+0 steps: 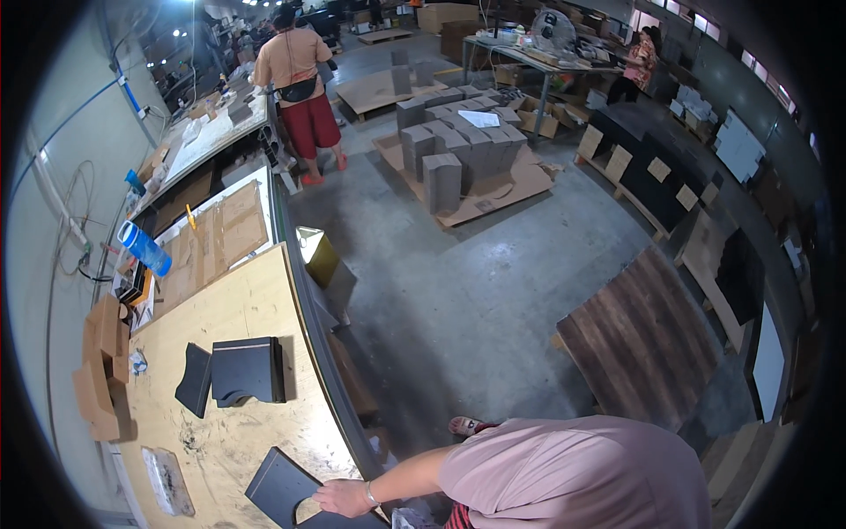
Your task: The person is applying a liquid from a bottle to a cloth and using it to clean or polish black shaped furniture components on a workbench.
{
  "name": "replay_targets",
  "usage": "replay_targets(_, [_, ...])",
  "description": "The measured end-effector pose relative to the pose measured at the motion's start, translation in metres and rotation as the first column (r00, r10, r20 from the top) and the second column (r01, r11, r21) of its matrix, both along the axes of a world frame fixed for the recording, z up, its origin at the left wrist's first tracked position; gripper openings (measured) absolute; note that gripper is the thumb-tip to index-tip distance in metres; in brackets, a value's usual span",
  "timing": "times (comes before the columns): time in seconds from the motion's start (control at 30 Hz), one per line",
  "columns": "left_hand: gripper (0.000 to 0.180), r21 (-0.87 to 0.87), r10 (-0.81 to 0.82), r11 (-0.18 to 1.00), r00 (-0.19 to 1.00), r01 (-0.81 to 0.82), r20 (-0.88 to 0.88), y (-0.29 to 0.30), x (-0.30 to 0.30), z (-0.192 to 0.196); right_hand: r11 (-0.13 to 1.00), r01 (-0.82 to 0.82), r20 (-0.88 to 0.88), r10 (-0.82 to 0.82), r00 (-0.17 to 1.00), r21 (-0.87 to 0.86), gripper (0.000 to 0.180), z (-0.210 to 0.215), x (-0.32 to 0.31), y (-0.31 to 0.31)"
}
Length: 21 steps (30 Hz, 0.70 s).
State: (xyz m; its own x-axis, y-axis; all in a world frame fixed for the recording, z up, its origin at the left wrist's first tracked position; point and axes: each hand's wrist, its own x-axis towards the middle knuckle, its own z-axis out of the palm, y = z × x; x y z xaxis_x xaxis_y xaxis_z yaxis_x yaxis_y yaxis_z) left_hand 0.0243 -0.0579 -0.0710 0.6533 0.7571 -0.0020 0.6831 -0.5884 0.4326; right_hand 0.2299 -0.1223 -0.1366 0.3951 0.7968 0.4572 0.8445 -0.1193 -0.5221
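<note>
At the lower edge, my right hand (345, 498), a bracelet at its wrist, is closed on a black board (280, 483) with a curved cut-out. The board lies on the pale worktable (229, 450), and its near part is cut off by the picture's edge. Farther along the same table sits a small stack of black boards (247, 370) with curved notches. A single black board (193, 381) lies slanted at that stack's left side. Nearer the wall is a whitish, smudged block (167, 480). My left hand is out of view.
Brown cardboard (95, 388) stands along the table's left edge, and a blue bottle (144, 249) is farther off. A person (295, 79) works at the far bench. Stacked grey blocks (480, 145) stand on the floor, with a wood-patterned panel (643, 339) to the right.
</note>
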Motion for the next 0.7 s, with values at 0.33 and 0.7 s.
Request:
replay_targets(0.33, [0.037,0.214,-0.401,0.884,0.909,0.416,-0.111,-0.026,0.025,0.015,0.998,-0.051,-0.049,0.049,0.998,-0.039,0.015,0.01,0.004,-0.004])
replay_targets(0.7, [0.043,0.015,0.065,0.998,0.992,-0.067,0.106,-0.022,0.043,0.026,0.999,-0.023,-0.005,0.023,1.0,-0.025,0.014,0.007,0.002,-0.003])
